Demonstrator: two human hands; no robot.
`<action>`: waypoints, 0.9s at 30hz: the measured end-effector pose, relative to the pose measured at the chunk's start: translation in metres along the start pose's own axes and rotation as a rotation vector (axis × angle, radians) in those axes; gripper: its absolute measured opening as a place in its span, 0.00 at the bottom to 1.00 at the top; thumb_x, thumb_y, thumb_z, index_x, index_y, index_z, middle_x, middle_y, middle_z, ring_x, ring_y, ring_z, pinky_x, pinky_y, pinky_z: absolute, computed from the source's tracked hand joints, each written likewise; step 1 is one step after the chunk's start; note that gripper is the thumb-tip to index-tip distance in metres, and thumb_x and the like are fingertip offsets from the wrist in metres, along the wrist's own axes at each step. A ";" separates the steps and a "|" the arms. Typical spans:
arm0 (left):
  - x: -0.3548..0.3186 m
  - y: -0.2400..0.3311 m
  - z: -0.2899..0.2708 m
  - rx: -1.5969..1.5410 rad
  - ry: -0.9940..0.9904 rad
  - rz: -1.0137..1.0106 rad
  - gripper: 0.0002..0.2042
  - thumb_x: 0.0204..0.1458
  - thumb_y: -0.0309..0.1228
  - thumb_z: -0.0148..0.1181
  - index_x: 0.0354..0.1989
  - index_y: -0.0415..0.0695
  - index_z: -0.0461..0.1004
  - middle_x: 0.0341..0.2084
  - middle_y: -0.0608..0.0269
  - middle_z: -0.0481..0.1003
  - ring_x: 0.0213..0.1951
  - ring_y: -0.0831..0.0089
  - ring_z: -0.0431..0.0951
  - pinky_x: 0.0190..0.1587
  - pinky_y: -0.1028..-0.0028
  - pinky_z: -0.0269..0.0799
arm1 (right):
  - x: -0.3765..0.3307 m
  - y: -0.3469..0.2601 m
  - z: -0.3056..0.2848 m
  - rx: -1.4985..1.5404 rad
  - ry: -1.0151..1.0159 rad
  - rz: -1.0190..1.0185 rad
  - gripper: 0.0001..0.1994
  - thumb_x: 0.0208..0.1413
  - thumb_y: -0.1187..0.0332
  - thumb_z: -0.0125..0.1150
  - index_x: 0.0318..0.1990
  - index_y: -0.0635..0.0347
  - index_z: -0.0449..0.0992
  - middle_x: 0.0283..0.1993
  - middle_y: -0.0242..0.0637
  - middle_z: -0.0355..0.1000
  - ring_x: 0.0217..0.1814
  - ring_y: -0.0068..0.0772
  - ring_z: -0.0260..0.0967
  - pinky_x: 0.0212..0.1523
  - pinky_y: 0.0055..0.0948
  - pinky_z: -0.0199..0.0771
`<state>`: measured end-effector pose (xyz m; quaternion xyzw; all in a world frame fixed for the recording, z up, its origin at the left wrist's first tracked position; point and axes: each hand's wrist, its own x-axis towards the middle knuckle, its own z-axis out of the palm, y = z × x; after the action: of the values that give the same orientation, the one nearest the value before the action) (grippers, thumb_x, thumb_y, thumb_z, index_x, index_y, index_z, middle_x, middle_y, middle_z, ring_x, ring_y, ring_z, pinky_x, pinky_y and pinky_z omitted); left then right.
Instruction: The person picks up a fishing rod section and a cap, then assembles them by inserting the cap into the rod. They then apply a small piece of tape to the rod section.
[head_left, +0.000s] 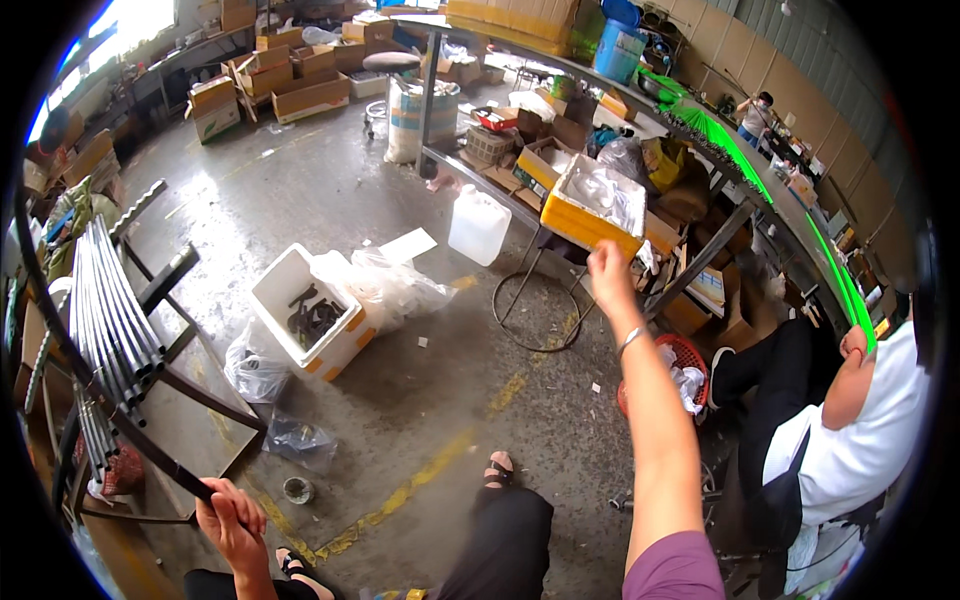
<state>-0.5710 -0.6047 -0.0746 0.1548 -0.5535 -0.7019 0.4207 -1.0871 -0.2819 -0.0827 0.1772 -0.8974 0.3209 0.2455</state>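
Observation:
My left hand (232, 520), at the lower left, is wrapped round the near end of a long black rod (120, 420). The rod runs up and away along the left rim, bent by the lens. It passes in front of a bundle of silver tubes (105, 310) on a dark metal rack (205, 390). My right arm is stretched forward, and my right hand (608, 268) is closed at the near edge of a yellow and white foam box (590, 228). Whatever its fingers hold is hidden. White plastic wrapping (608, 190) lies in that box, which sits on a stool (520, 300).
A white foam box (335, 345) with dark parts inside stands on the floor beside plastic bags (385, 285). Behind it is a white jug (478, 225). At right a seated co-worker (840, 430) is near a red basket (680, 370) and a long workbench (740, 165) with green material.

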 end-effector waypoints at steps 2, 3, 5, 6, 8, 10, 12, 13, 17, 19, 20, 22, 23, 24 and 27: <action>0.010 -0.014 0.008 0.018 0.009 0.001 0.13 0.60 0.42 0.47 0.31 0.46 0.60 0.15 0.73 0.53 0.12 0.87 0.51 0.11 0.84 0.48 | 0.052 0.031 0.001 -0.284 -0.040 -0.015 0.14 0.53 0.66 0.55 0.46 0.62 0.68 0.39 0.50 0.71 0.46 0.52 0.67 0.48 0.44 0.67; 0.014 -0.018 0.008 0.050 0.023 0.009 0.13 0.60 0.42 0.47 0.31 0.45 0.60 0.15 0.73 0.53 0.12 0.87 0.51 0.11 0.84 0.48 | 0.065 0.015 0.008 -0.380 -0.080 0.010 0.15 0.54 0.64 0.54 0.47 0.60 0.68 0.41 0.51 0.71 0.48 0.53 0.67 0.48 0.45 0.66; 0.022 -0.030 0.015 0.068 0.023 0.000 0.13 0.60 0.42 0.47 0.31 0.45 0.59 0.15 0.73 0.53 0.13 0.87 0.50 0.12 0.85 0.47 | 0.093 0.015 0.016 -0.539 -0.185 0.068 0.18 0.56 0.59 0.50 0.53 0.52 0.66 0.45 0.49 0.72 0.52 0.51 0.66 0.53 0.50 0.60; 0.024 -0.036 0.018 0.078 0.033 0.005 0.14 0.60 0.42 0.47 0.31 0.45 0.59 0.15 0.73 0.52 0.13 0.87 0.50 0.12 0.85 0.47 | 0.103 0.007 0.021 -0.540 -0.272 0.173 0.21 0.57 0.55 0.48 0.56 0.50 0.64 0.50 0.47 0.71 0.56 0.49 0.65 0.57 0.50 0.56; 0.030 -0.047 0.030 0.088 0.041 -0.011 0.15 0.59 0.43 0.48 0.30 0.45 0.58 0.15 0.73 0.53 0.12 0.86 0.51 0.11 0.85 0.48 | 0.121 0.021 0.028 -0.491 -0.358 0.283 0.24 0.57 0.51 0.47 0.58 0.49 0.63 0.54 0.46 0.68 0.59 0.49 0.63 0.59 0.48 0.55; 0.031 -0.055 0.041 0.101 0.079 -0.032 0.17 0.58 0.44 0.50 0.29 0.44 0.57 0.14 0.71 0.53 0.10 0.85 0.52 0.10 0.84 0.49 | 0.134 0.058 0.046 -0.376 -0.298 0.238 0.26 0.55 0.47 0.51 0.53 0.57 0.68 0.53 0.49 0.69 0.57 0.49 0.65 0.54 0.41 0.64; 0.030 -0.060 0.045 0.121 0.074 -0.039 0.17 0.57 0.44 0.50 0.29 0.44 0.57 0.14 0.71 0.53 0.10 0.85 0.52 0.10 0.84 0.49 | 0.137 0.071 0.056 -0.349 -0.255 0.231 0.26 0.52 0.48 0.54 0.52 0.58 0.69 0.52 0.46 0.71 0.55 0.48 0.66 0.54 0.40 0.64; 0.029 -0.061 0.047 0.127 0.068 -0.038 0.17 0.57 0.45 0.50 0.30 0.44 0.57 0.13 0.71 0.53 0.10 0.84 0.53 0.10 0.84 0.49 | 0.138 0.069 0.057 -0.285 -0.206 0.198 0.25 0.52 0.50 0.55 0.49 0.60 0.70 0.50 0.46 0.71 0.53 0.49 0.67 0.53 0.39 0.65; 0.022 -0.067 0.056 0.126 0.038 -0.066 0.14 0.60 0.43 0.47 0.31 0.45 0.58 0.14 0.72 0.53 0.11 0.85 0.51 0.11 0.84 0.48 | 0.131 0.050 0.030 -0.247 0.004 -0.040 0.16 0.51 0.60 0.59 0.41 0.63 0.72 0.43 0.47 0.74 0.47 0.50 0.70 0.48 0.39 0.66; 0.018 -0.066 0.059 0.109 0.028 -0.082 0.14 0.60 0.43 0.47 0.31 0.45 0.58 0.13 0.72 0.53 0.11 0.85 0.51 0.10 0.84 0.48 | 0.127 0.037 0.015 -0.349 0.145 -0.274 0.10 0.49 0.70 0.59 0.38 0.64 0.72 0.39 0.47 0.74 0.45 0.49 0.70 0.49 0.39 0.66; 0.016 -0.064 0.060 0.100 0.028 -0.080 0.16 0.59 0.44 0.49 0.31 0.44 0.58 0.13 0.72 0.53 0.10 0.85 0.52 0.10 0.83 0.49 | 0.122 0.030 0.009 -0.391 0.157 -0.366 0.09 0.49 0.70 0.59 0.38 0.64 0.72 0.39 0.47 0.74 0.46 0.48 0.70 0.50 0.39 0.65; 0.014 -0.060 0.064 0.081 0.032 -0.075 0.18 0.56 0.46 0.51 0.31 0.43 0.57 0.13 0.71 0.54 0.09 0.83 0.53 0.10 0.82 0.49 | 0.104 0.008 -0.005 -0.472 0.182 -0.554 0.08 0.49 0.71 0.58 0.36 0.63 0.73 0.38 0.48 0.74 0.46 0.46 0.70 0.52 0.39 0.64; 0.011 -0.056 0.058 0.071 0.040 -0.085 0.18 0.56 0.46 0.52 0.30 0.43 0.57 0.13 0.71 0.54 0.09 0.83 0.53 0.10 0.82 0.50 | 0.087 -0.012 -0.004 -0.496 0.136 -0.610 0.06 0.49 0.72 0.57 0.34 0.63 0.72 0.36 0.48 0.74 0.48 0.46 0.69 0.53 0.41 0.63; 0.011 -0.051 0.055 0.072 0.037 -0.087 0.18 0.56 0.46 0.52 0.30 0.44 0.57 0.13 0.71 0.54 0.10 0.83 0.54 0.11 0.82 0.50 | 0.072 -0.034 -0.004 -0.488 0.097 -0.683 0.05 0.49 0.73 0.56 0.32 0.64 0.72 0.32 0.48 0.74 0.48 0.46 0.69 0.54 0.42 0.63; 0.005 -0.041 0.053 0.061 0.045 -0.085 0.18 0.56 0.45 0.52 0.29 0.44 0.57 0.13 0.71 0.54 0.10 0.83 0.53 0.11 0.81 0.50 | 0.009 -0.061 0.011 -0.439 0.005 -0.880 0.04 0.51 0.71 0.54 0.29 0.63 0.71 0.29 0.45 0.73 0.46 0.44 0.70 0.54 0.42 0.63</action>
<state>-0.6271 -0.5730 -0.0924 0.2066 -0.5582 -0.6981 0.3980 -1.0687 -0.3351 -0.0556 0.4831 -0.7832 -0.0095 0.3914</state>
